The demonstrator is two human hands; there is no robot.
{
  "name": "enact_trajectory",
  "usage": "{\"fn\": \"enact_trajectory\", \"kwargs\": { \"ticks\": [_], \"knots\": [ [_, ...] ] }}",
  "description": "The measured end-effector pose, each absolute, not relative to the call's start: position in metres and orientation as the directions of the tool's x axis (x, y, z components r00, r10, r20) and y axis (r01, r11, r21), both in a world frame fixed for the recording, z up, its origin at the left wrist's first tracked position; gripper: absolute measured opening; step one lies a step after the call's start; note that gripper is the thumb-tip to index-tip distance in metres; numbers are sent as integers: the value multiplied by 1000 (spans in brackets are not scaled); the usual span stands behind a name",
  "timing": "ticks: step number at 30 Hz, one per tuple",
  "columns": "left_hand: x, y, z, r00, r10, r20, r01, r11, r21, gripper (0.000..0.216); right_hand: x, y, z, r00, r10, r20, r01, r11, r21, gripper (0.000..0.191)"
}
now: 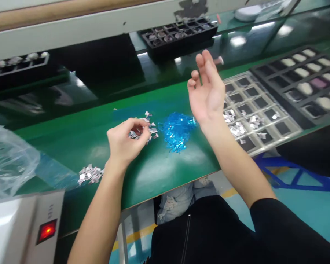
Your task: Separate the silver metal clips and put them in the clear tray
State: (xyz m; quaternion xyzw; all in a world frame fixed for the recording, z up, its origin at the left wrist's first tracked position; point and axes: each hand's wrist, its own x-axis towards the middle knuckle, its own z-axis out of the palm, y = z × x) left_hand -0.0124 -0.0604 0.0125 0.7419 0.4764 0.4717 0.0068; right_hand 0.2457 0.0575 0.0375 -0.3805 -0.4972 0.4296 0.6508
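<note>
My left hand (128, 141) is low over the green table, thumb and forefinger closed in a pinch. A pile of small silver pieces (153, 130) lies beneath and beside these fingertips; whether one is pinched I cannot make out. Raised toward the right, my right hand (207, 91) shows its palm, with a small pale piece (220, 60) sticking out at its fingertips. Between the hands lies a heap of shiny blue film bits (177, 132). Right of it, a clear compartment tray (287, 128) holds several loose silver pieces (238, 129).
More silver pieces (90, 174) lie near my left forearm, beside a clear plastic bag (13, 157). A white machine with a lit red switch (47, 231) stands front left. Black compartment trays stand at the right (294, 79) and at the back (181, 36). A beam (85, 33) crosses behind.
</note>
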Motion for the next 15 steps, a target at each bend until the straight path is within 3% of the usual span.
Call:
{"fn": "enact_trajectory", "kwargs": {
  "ticks": [2,9,12,15],
  "knots": [
    [-14,-60,11,114,699,706,703,-559,440,9,247,58,34,146,948,284,-239,312,-920,68],
    [-10,-58,6,145,679,719,644,-617,452,8,206,25,34,-65,997,46,-346,21,-938,19],
    [-3,-50,8,242,678,694,635,-651,415,11,202,20,37,-89,995,42,-321,11,-947,10],
    [7,-36,10,361,626,691,644,-703,301,13,204,22,38,-71,996,49,-238,31,-971,9]
  ]
}}
